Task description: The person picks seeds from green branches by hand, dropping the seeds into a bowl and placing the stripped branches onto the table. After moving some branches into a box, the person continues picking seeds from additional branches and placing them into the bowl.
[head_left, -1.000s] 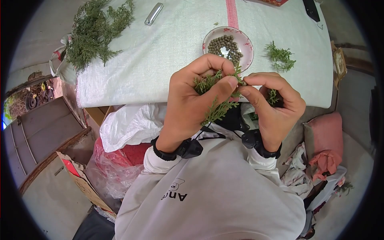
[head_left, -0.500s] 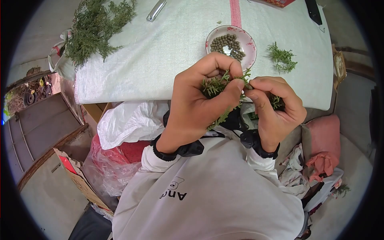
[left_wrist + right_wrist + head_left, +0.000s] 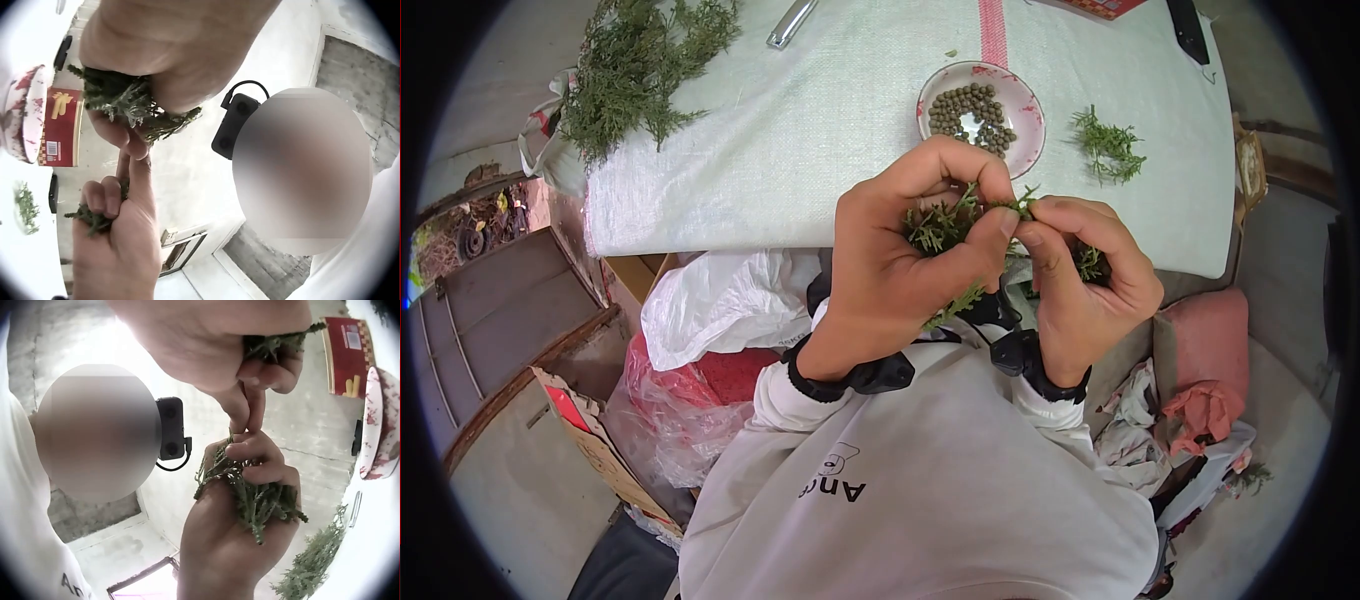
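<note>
Curled around a small bunch of green conifer sprigs (image 3: 259,500), my left hand (image 3: 905,265) is held up just in front of the table edge. Its thumb and forefinger pinch near the sprig tips. Facing it, my right hand (image 3: 1095,280) pinches at the same spot with thumb and forefinger. More conifer foliage (image 3: 94,219) is tucked under the right hand's other curled fingers. What lies between the right fingertips is mostly hidden. Right behind the hands stands a white bowl (image 3: 1032,110) with red marks, holding many small round brownish balls (image 3: 960,103).
A big heap of conifer branches (image 3: 625,90) lies at the table's left, a smaller sprig (image 3: 1108,147) at the right. A silver bar-shaped object (image 3: 790,24), a red box (image 3: 347,356) and a black object (image 3: 1188,30) are farther back. White woven sheeting (image 3: 750,180) covers the table.
The hands stay together with slight finger movement. A small brownish round thing at the right fingertips half a second ago no longer shows. The view has shifted slightly.
</note>
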`<act>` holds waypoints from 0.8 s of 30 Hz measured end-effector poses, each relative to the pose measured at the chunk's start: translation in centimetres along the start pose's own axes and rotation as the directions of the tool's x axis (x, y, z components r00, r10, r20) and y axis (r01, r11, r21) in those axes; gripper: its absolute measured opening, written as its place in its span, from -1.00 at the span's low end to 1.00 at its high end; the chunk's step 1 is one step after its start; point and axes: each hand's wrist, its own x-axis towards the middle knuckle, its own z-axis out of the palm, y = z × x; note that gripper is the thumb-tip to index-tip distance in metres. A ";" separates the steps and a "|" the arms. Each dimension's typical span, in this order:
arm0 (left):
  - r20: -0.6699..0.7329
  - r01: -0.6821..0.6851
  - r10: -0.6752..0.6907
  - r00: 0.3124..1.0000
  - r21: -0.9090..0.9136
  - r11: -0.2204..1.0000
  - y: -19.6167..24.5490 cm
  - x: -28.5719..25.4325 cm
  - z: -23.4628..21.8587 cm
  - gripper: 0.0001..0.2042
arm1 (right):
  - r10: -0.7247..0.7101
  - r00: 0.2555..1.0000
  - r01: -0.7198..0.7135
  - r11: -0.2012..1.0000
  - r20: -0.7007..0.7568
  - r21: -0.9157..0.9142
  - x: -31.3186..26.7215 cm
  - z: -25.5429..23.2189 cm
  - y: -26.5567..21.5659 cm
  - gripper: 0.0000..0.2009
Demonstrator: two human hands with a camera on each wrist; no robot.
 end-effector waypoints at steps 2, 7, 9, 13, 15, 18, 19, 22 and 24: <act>-0.016 0.022 -0.022 1.000 -0.034 0.999 0.0 0.1 0.3 -0.90 | 0.054 0.998 -0.054 0.999 -0.018 0.007 0.0 0.0 0.0 -0.80; -0.005 0.082 -0.083 0.997 -0.098 0.992 0.1 0.0 0.2 -0.90 | 0.002 1.000 -0.002 1.000 0.005 0.030 -0.1 -0.2 0.5 -0.80; 0.002 0.082 -0.082 0.997 -0.099 0.992 0.0 0.1 0.1 -0.90 | 0.008 1.000 -0.008 0.999 -0.001 0.034 -0.1 -0.1 0.4 -0.81; 0.004 0.072 -0.072 0.997 -0.080 0.994 0.0 0.0 0.0 -0.91 | 0.033 0.999 -0.033 0.998 -0.006 0.055 -0.1 0.1 0.4 -0.81; -0.009 0.058 -0.058 0.998 -0.058 0.997 -0.1 -0.1 0.1 -0.92 | 0.045 0.999 -0.044 0.997 -0.010 0.061 -0.1 0.0 0.5 -0.81; -0.018 0.078 -0.080 0.997 -0.078 0.994 -0.2 -0.1 0.2 -0.92 | 0.038 0.999 -0.038 0.998 -0.003 0.040 -0.1 0.0 0.7 -0.82; -0.021 0.089 -0.091 0.996 -0.089 0.992 -0.2 -0.1 0.2 -0.92 | 0.039 0.999 -0.039 0.998 -0.004 0.040 -0.1 0.1 0.7 -0.82; -0.020 0.075 -0.076 0.997 -0.037 0.996 -0.3 -0.1 0.0 -0.92 | 0.077 0.997 -0.076 0.995 -0.009 0.057 -0.1 0.1 0.7 -0.82; -0.020 0.067 -0.068 0.998 -0.010 0.998 -0.3 -0.1 0.0 -0.93 | 0.077 0.997 -0.076 0.996 -0.003 0.054 -0.1 0.1 0.7 -0.82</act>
